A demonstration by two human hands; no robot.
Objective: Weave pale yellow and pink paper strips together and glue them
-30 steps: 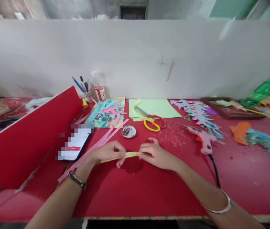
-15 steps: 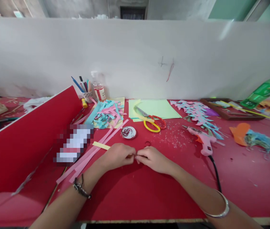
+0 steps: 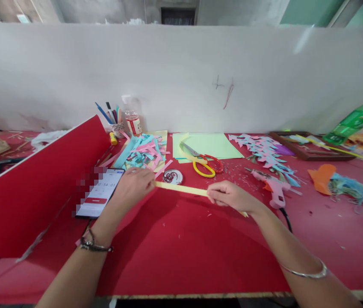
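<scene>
A pale yellow paper strip (image 3: 181,188) is stretched nearly straight between my two hands, above the red tabletop. My left hand (image 3: 135,185) pinches its left end. My right hand (image 3: 229,196) grips it farther right, and a short end of the strip pokes out below that hand. Just behind the strip sits a small white dish (image 3: 172,176) with dark red thread-like pieces in it. Pink paper strips (image 3: 163,169) lie partly hidden behind my left hand. A phone (image 3: 99,194) lies left of my left wrist.
Scissors (image 3: 205,164) with red and yellow handles rest by green paper sheets (image 3: 215,145). Cut pink and blue paper scraps (image 3: 144,152) are piled at back left. A pink glue gun (image 3: 272,188) lies right. An upright red board (image 3: 40,188) stands left; a green bottle (image 3: 356,119) leans at far right.
My hands, close together before, have moved apart, left hand leftward and right hand rightward. The yellow strip, earlier mostly hidden at my left hand, now spans between them.
</scene>
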